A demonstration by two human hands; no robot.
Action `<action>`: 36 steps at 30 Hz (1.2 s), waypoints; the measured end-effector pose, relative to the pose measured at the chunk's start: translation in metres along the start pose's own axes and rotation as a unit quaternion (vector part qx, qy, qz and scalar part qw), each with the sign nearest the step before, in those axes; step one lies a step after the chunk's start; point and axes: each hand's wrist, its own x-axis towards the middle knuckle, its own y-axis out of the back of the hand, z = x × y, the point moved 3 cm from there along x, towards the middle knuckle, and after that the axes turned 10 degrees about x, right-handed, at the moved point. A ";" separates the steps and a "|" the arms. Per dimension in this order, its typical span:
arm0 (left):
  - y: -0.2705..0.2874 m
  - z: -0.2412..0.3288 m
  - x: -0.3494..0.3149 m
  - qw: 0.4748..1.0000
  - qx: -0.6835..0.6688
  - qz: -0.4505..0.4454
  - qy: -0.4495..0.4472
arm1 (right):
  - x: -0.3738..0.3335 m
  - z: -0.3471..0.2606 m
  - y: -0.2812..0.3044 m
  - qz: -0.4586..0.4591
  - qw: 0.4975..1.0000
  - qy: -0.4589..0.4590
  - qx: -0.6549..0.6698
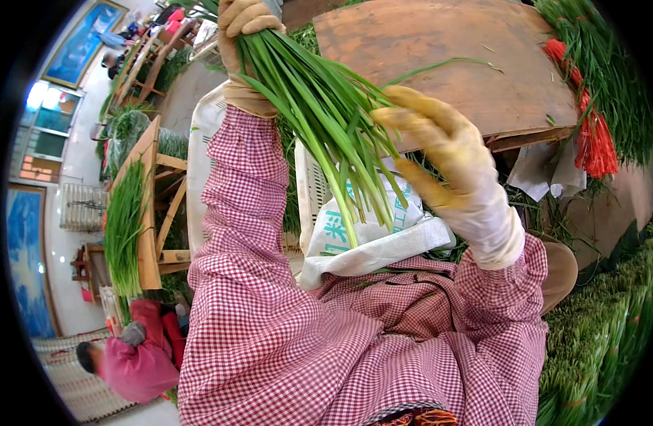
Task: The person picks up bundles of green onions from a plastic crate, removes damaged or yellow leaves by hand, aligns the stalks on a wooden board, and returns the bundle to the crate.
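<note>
A bunch of long green garlic chives (323, 117) slants down from my left hand (247, 50), which wears a tan glove and is closed round its upper part. The pale stalk ends point down over a white woven sack (369, 241) with green print, lying across my lap. My right hand (447, 153), in a yellow glove with a white cuff, is beside the lower right side of the bunch. Its fingers and thumb are apart, slightly blurred by motion, with the fingertips close to the stalks. Whether they touch cannot be seen.
A brown wooden board (440, 64) lies ahead. Red ties (595, 142) hang beside piled greens at the far right; tied bundles (596, 334) stand below them. White plastic crates (308, 184) flank my left arm. A person in pink (138, 362) is at lower left near a wooden table (147, 206).
</note>
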 end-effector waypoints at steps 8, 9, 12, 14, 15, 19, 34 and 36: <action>-0.003 -0.012 0.007 0.999 -0.008 0.013 0.037 | 0.000 0.011 -0.017 -0.010 0.989 0.073 -0.125; -0.003 -0.012 0.008 0.999 -0.014 0.016 0.035 | 0.001 0.011 -0.016 -0.008 0.991 0.076 -0.113; 0.003 -0.011 0.008 0.999 -0.012 0.023 0.029 | 0.002 0.009 -0.015 0.027 0.993 0.061 -0.097; 0.004 -0.016 0.009 0.999 -0.009 0.039 0.015 | 0.004 0.006 -0.015 0.022 0.987 0.080 -0.139; 0.003 -0.017 0.007 0.999 -0.006 0.039 0.007 | 0.004 0.005 -0.017 0.019 0.984 0.090 -0.156; 0.007 -0.025 0.007 0.959 -0.281 0.023 0.021 | 0.002 0.002 -0.014 0.002 0.985 0.094 -0.146; 0.012 -0.004 0.003 0.987 -0.064 0.137 0.049 | -0.024 0.018 0.008 0.007 0.962 0.037 0.272; 0.016 0.019 -0.007 0.988 -0.052 0.146 -0.006 | -0.040 0.015 0.018 -0.019 0.925 -0.094 0.366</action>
